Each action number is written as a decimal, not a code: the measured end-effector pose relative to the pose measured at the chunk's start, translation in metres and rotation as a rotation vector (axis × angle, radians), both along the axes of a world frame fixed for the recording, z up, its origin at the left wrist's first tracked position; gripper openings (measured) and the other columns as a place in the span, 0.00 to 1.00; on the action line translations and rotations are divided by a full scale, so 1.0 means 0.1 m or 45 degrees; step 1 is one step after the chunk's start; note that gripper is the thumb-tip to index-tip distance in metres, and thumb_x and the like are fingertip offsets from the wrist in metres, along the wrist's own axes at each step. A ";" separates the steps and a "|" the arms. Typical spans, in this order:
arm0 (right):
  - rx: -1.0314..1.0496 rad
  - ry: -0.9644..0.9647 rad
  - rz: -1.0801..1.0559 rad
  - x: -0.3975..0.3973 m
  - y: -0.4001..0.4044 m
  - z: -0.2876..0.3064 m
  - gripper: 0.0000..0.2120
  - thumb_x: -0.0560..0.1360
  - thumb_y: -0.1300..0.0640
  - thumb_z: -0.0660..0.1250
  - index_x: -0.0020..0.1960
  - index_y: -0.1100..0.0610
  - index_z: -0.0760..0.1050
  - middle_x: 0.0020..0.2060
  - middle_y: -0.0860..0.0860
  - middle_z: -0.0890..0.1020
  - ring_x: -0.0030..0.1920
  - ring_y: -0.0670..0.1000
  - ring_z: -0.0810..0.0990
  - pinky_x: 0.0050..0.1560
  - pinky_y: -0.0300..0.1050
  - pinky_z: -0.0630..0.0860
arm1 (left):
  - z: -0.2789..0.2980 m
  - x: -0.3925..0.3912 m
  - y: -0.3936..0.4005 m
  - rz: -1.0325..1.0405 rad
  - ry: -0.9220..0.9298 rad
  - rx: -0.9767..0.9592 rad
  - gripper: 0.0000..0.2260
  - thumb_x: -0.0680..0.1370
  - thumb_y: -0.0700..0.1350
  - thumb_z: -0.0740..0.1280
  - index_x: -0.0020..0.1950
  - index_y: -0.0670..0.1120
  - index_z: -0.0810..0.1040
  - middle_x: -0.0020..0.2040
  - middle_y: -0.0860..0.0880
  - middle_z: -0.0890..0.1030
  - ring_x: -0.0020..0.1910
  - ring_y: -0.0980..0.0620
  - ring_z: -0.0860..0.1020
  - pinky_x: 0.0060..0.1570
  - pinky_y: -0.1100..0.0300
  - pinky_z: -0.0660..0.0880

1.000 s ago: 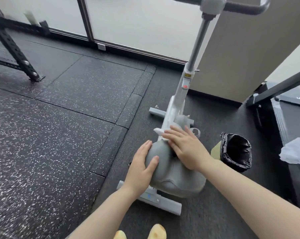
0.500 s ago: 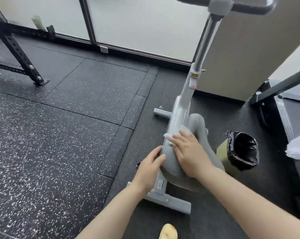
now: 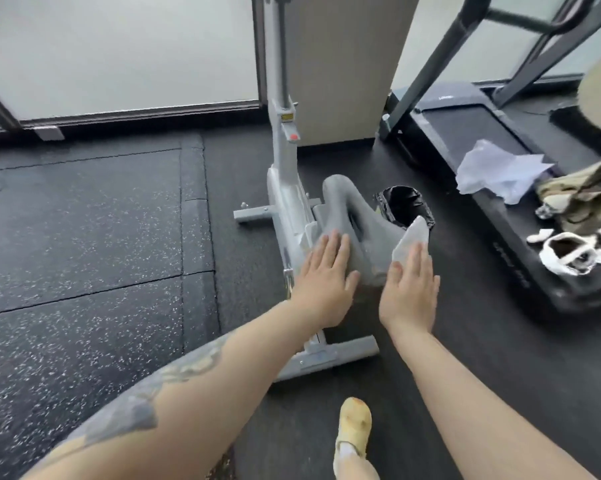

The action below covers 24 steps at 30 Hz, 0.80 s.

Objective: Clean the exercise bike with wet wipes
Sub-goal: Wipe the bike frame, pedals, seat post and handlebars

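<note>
Both bare arms are reaching forward and down from the bottom of the view toward the grey saddle of the exercise bike, which is standing on the dark rubber floor straight ahead.

The left hand is lying flat, palm down, against the left rear side of the saddle. Its fingers are stretched out close together and pointing away from the person, and the thumb is spreading off to the right along the saddle's edge. It is gripping nothing, only pressing on the padding. The left forearm is angling up from the lower left.

The right hand is pressing flat against the right rear side of the saddle, its fingers extended and held together. A wet wipe is lying under the fingertips, pinned between them and the saddle, with one pale corner sticking up beyond the fingers. The hand is not pinching the wipe; it is holding it by flat pressure. The right forearm is coming in from the lower right.

A bin lined with a black bag is standing just beside the saddle on the right. Further right a treadmill is carrying crumpled paper and cloths.
</note>
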State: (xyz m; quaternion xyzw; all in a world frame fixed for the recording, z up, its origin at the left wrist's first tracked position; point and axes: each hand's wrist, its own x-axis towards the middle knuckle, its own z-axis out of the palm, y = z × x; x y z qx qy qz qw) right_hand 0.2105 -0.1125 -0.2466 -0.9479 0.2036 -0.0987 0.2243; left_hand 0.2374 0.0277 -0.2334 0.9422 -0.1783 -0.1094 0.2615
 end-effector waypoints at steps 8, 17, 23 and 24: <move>0.063 0.194 0.034 0.51 -0.26 0.13 0.26 0.82 0.49 0.46 0.77 0.57 0.52 0.76 0.52 0.57 0.75 0.54 0.54 0.74 0.53 0.51 | 0.09 0.52 -0.06 -0.228 -0.079 0.197 0.28 0.82 0.58 0.47 0.79 0.51 0.42 0.78 0.53 0.38 0.76 0.55 0.37 0.75 0.56 0.39; 0.103 -0.068 -0.081 0.33 0.01 0.00 0.26 0.82 0.48 0.48 0.77 0.55 0.55 0.76 0.49 0.57 0.76 0.48 0.50 0.75 0.45 0.49 | 0.10 0.80 -0.02 -0.446 -0.010 0.214 0.28 0.82 0.58 0.48 0.78 0.52 0.40 0.78 0.51 0.35 0.74 0.53 0.31 0.75 0.53 0.37; -0.145 -0.109 -0.041 0.42 0.23 0.03 0.23 0.82 0.50 0.47 0.72 0.58 0.66 0.70 0.50 0.70 0.71 0.54 0.64 0.71 0.51 0.57 | -0.01 0.65 0.04 -0.297 -0.100 -0.066 0.29 0.80 0.61 0.38 0.78 0.49 0.43 0.77 0.57 0.39 0.74 0.60 0.33 0.76 0.56 0.41; -0.154 -0.170 0.034 0.28 0.31 -0.02 0.24 0.82 0.49 0.46 0.71 0.58 0.68 0.70 0.50 0.70 0.72 0.54 0.63 0.71 0.52 0.57 | -0.04 0.66 0.08 -0.301 -0.126 -0.057 0.30 0.79 0.61 0.37 0.78 0.49 0.44 0.77 0.57 0.41 0.75 0.60 0.35 0.76 0.55 0.44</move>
